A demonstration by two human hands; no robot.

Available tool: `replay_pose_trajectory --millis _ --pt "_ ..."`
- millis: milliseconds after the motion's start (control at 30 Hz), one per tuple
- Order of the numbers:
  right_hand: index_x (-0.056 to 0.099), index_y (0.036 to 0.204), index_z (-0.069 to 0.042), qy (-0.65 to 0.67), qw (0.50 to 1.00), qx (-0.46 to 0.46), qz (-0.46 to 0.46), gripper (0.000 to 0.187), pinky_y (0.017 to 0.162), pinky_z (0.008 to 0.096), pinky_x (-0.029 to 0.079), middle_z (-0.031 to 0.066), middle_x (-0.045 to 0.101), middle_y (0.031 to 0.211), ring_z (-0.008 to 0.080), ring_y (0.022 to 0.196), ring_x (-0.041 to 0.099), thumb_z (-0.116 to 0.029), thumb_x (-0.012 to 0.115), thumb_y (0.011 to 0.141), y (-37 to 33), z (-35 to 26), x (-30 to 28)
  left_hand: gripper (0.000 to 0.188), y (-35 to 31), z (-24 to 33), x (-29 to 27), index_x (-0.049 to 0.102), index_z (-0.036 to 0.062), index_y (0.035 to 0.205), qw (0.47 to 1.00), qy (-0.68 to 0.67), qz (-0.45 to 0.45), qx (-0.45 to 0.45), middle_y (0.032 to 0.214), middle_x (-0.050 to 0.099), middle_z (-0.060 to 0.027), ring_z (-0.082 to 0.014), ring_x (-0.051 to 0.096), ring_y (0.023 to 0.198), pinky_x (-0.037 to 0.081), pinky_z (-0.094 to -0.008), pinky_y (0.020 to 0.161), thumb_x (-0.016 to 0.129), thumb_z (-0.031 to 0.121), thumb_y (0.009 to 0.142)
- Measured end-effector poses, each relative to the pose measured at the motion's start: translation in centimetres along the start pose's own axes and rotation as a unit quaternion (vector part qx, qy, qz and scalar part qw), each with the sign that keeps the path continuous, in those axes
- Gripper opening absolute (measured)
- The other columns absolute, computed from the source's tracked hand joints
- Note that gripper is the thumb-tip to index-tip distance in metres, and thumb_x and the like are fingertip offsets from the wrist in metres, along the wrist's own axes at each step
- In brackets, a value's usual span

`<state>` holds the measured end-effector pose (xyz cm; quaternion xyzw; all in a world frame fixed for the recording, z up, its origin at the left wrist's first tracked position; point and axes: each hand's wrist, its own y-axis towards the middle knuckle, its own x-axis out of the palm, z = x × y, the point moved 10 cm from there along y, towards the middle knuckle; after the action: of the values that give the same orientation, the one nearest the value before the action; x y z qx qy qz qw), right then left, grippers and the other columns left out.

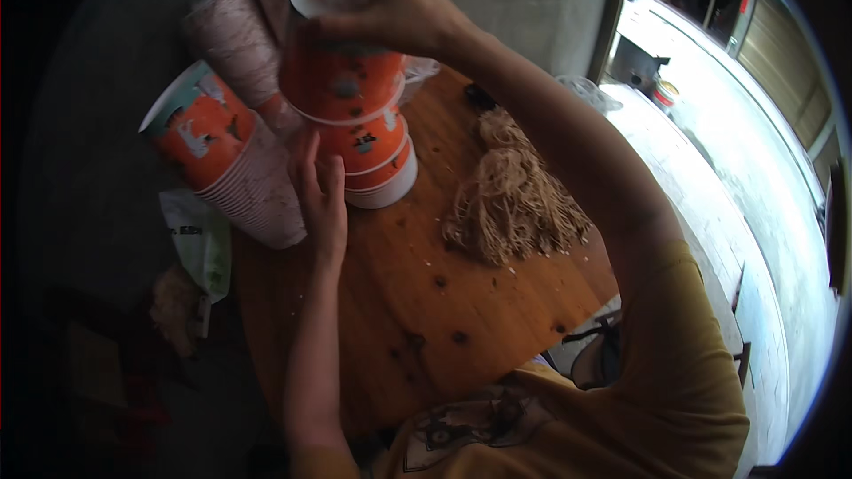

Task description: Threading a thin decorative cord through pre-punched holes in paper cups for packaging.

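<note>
Orange paper buckets (pixel 364 146) with white rims and printed pictures stand stacked on the wooden table (pixel 399 302). Atop this stack is a taller orange bucket (pixel 342 84), a little tilted. My right hand (pixel 390 9) reaches over its top and grips it near the rim, the fingers blurred by motion. Lower down, my left hand (pixel 324 191) is upright with fingers stretched out against the left side of the stack. Left of that hand, a long nested stack of paper buckets (pixel 235 173) leans sideways, its end bucket showing orange and green.
Pinkish plastic-wrapped bundles (pixel 235 40) stand behind the buckets. A heap of beige strings (pixel 515 195) lies on the table's right side. A white and green bag (pixel 200 239) hangs at the left edge. A bright doorway opens at right, with a dark container (pixel 635 62) outside.
</note>
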<state>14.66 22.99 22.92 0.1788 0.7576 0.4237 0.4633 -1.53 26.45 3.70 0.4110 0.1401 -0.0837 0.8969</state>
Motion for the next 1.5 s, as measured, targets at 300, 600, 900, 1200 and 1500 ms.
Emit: replay_pose_trajectory --millis 300,600,900,1200,1500 --pt "0.061 0.117 -0.01 0.405 0.851 0.327 0.064 0.05 0.086 0.0337 0.047 0.0115 0.063 0.113 0.0245 0.102 0.061 -0.05 0.053 0.089 -16.1 3.7 -4.5 0.034 -4.6 10.3 1.5 0.045 -0.003 0.129 0.951 -0.295 -0.056 -0.068 0.126 0.053 -0.015 -0.0199 0.051 0.115 0.04 -0.0339 0.099 0.041 0.014 0.1" --pt "0.061 0.095 -0.015 -0.048 0.977 0.04 -0.203 0.019 0.071 0.037 0.051 0.0043 0.053 0.092 0.0251 0.087 0.053 -0.009 0.064 0.078 -32.0 1.5 -1.0 0.017 -8.8 13.1 -2.0 0.057 -0.0031 0.107 0.977 0.066 -0.169 -0.112 0.08 0.061 -0.0139 -0.0165 0.061 0.07 0.048 -0.031 0.063 0.052 0.006 0.094" --pt "0.053 0.088 -0.01 -0.099 0.974 0.091 -0.181 0.015 0.068 0.0378 0.05 0.0069 0.05 0.09 0.0263 0.088 0.054 -0.011 0.064 0.077 -33.8 2.0 -0.4 0.024 -9.9 12.3 1.5 0.058 -0.0022 0.11 0.939 0.144 -0.289 -0.118 0.096 0.064 -0.0196 -0.0348 0.064 0.088 0.05 -0.0409 0.074 0.057 0.011 0.091" --pt "0.055 0.099 -0.006 0.151 0.94 0.272 -0.138 0.019 0.066 0.0336 0.05 0.0097 0.056 0.084 0.0265 0.074 0.059 -0.004 0.059 0.08 -35.5 0.7 0.2 0.026 -10.3 11.0 1.9 0.056 -0.0019 0.113 0.92 0.024 -0.316 -0.229 0.093 0.065 -0.0166 -0.0226 0.065 0.086 0.051 -0.0346 0.076 0.054 0.007 0.089" --pt "0.063 0.102 -0.008 0.254 0.935 0.176 -0.176 0.021 0.069 0.035 0.052 0.0056 0.062 0.088 0.0251 0.08 0.063 -0.008 0.064 0.081 -31.9 -5.8 1.6 0.023 -10.6 10.0 1.3 0.055 -0.001 0.11 0.913 -0.017 -0.307 -0.266 0.091 0.066 -0.0104 -0.0133 0.062 0.081 0.05 -0.0295 0.073 0.055 0.007 0.088"
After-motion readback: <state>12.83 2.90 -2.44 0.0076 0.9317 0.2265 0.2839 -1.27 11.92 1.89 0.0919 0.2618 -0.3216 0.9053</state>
